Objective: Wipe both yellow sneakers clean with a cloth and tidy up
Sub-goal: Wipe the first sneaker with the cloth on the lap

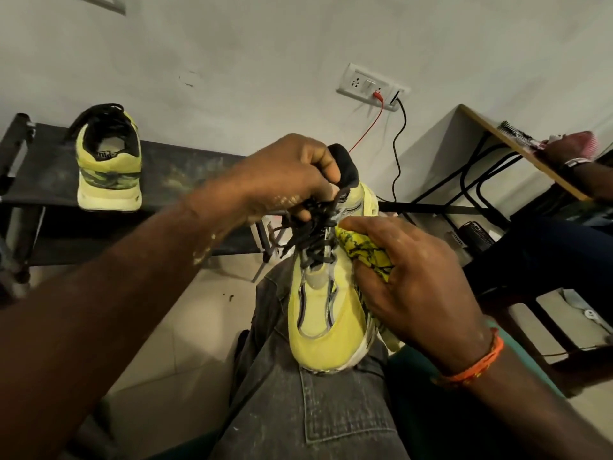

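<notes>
A yellow sneaker [323, 313] with black laces lies on my right thigh, its toe pointing toward me. My left hand [285, 174] grips the sneaker at its laces and tongue near the collar. My right hand [408, 280] holds a yellow cloth with black markings [363, 252] against the right side of this sneaker. The second yellow sneaker [109, 161] stands on a dark bench [185, 174] at the left, heel facing me.
A wall socket [371, 86] with a red and a black cable hangs behind. A wooden desk [517, 151] stands at the right, where another person's hand [570, 151] rests. My grey jeans [315, 410] fill the bottom. Tiled floor lies between bench and knee.
</notes>
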